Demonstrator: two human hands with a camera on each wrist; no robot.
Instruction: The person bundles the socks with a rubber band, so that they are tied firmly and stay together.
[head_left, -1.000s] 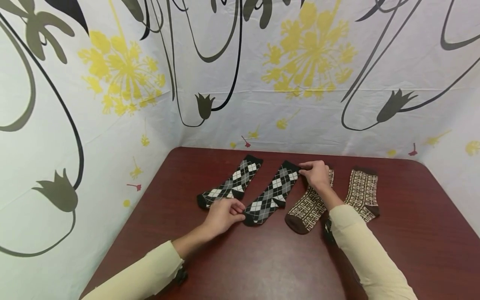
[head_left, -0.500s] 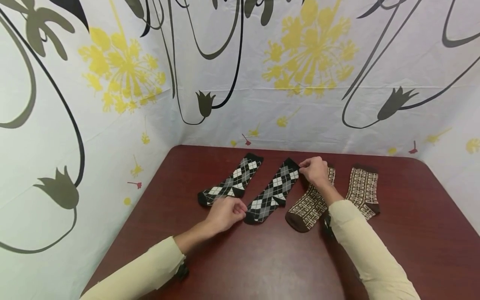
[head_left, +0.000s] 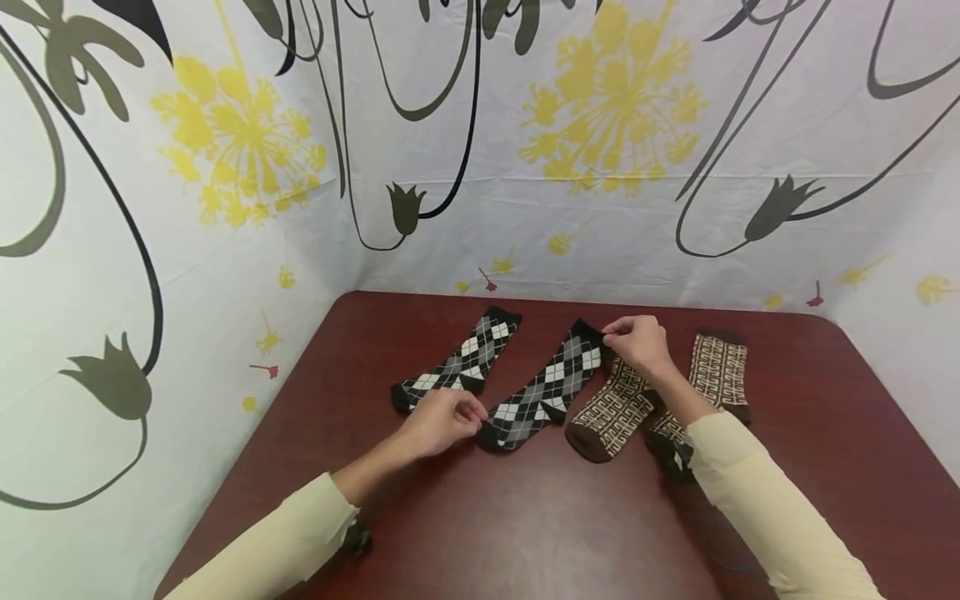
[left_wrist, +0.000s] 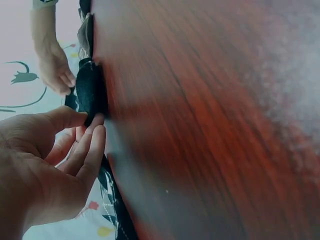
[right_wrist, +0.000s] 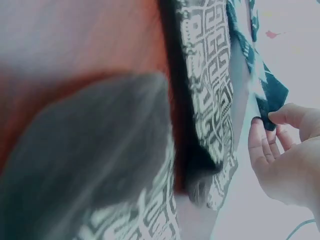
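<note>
A black, grey and white argyle sock [head_left: 543, 387] lies slanted on the table between my hands. At its black toe my left hand [head_left: 441, 423] pinches the edge between thumb and fingers, as the left wrist view shows with the dark toe [left_wrist: 89, 92]. My right hand [head_left: 640, 343] pinches a corner of the black cuff [right_wrist: 272, 95] at the far end. Left of it lies a matching argyle sock [head_left: 468, 358], its foot partly behind my left hand. A brown and cream patterned sock [head_left: 615, 408] lies to the right, its upper part hidden by my right hand.
Another brown and cream sock [head_left: 718, 371] lies farther right, partly covered by my right forearm. The dark red wooden table [head_left: 525, 517] meets a white cloth backdrop [head_left: 480, 233] with printed flowers behind and at the left.
My hands have moved slightly apart, and the held argyle sock looks a little more stretched out. My right forearm has shifted right, uncovering more of the rightmost brown sock's foot.
</note>
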